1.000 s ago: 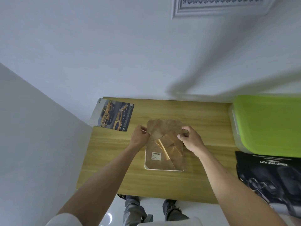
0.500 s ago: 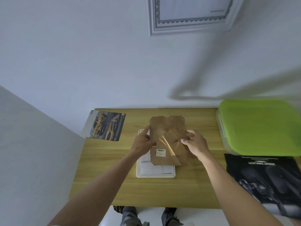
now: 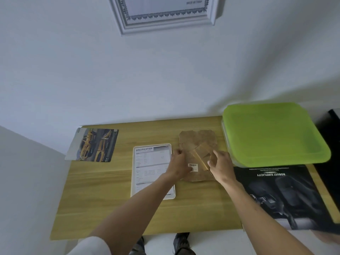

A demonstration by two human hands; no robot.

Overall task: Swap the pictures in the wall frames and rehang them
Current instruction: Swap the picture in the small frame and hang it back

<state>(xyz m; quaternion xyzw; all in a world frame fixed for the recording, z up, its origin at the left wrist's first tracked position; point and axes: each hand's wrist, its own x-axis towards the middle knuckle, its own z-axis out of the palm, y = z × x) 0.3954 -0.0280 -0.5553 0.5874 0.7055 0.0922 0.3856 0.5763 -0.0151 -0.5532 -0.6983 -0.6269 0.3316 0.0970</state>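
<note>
Brown fibreboard backing panel (image 3: 197, 144) with a fold-out stand and a barcode sticker: you hold it over the wooden tabletop (image 3: 103, 183), just right of the small white frame (image 3: 132, 173). Your left hand (image 3: 179, 167) grips its left edge, your right hand (image 3: 219, 165) its right edge; both are clamped on the panel. The white frame lies open-backed on the table, a printed "SPECIFICATION" sheet (image 3: 151, 162) showing inside it. Judged from this, the frame is dismantled but its sheet is not yet taken out. A glossy picture of yellow cars (image 3: 95, 144) lies near the table's left rear corner, a dark "ROBUST SIMPLICITY" car print (image 3: 281, 192) at the right. A larger white moulded frame (image 3: 127, 24) hangs on the wall. Swapping, closing and rehanging appear to remain. A green-lidded plastic box (image 3: 272, 133) stands at right rear.
</note>
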